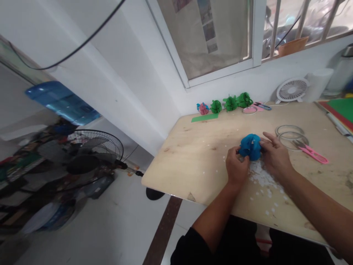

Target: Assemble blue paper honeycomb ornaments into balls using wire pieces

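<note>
A round blue paper ball (250, 146) made of folded leaves is held just above the wooden table (182, 162). My left hand (236, 165) grips its left and lower side with bent fingers. On the right side, my right hand (275, 152) pinches the ball's edge between thumb and fingers, with one finger raised. Small white paper bits (263, 178) lie scattered beneath and in front of my hands. To the right rest pink-handled snips (314, 152) and metal rings (291, 134).
Along the wall stand a pink paper ball (203, 108) and several green paper balls (230, 103), with a green paper strip (204, 117) before them. A white fan (292, 90) stands at the back. Coloured sheets (340, 110) lie far right; a floor fan (93, 154) is left.
</note>
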`<state>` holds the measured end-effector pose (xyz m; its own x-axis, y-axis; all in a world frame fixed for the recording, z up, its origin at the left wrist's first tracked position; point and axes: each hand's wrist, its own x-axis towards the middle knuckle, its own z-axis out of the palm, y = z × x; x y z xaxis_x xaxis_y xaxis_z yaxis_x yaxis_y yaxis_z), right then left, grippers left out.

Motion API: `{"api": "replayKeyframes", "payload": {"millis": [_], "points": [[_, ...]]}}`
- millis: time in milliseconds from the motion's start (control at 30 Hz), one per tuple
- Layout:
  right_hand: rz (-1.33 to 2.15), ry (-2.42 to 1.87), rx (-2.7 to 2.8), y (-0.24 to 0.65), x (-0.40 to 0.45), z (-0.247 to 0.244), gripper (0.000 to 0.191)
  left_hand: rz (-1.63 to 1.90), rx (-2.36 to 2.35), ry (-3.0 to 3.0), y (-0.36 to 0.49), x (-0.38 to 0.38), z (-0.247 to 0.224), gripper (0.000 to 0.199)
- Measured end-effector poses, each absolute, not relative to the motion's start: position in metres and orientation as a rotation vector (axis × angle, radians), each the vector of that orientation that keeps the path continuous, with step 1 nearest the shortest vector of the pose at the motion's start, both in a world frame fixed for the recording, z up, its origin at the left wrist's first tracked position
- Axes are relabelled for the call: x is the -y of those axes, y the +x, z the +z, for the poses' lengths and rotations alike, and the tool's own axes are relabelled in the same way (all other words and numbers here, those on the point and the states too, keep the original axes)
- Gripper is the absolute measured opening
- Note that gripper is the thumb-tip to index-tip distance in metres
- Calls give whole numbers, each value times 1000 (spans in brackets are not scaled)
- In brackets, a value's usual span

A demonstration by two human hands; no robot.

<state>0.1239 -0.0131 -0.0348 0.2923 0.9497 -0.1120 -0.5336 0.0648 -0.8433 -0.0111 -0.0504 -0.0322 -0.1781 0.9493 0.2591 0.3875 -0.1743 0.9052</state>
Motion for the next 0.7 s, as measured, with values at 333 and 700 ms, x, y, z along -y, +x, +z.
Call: {"api": "replayKeyframes", "payload": {"millis": [333,700], "points": [[1163,-936,622,120,15,-32,52,1378,-1466,1379,-10,42,-33,29],[1083,-947,748,114,20,-26,49,1303,-1372,1441,-16,32,-37,21]]}}
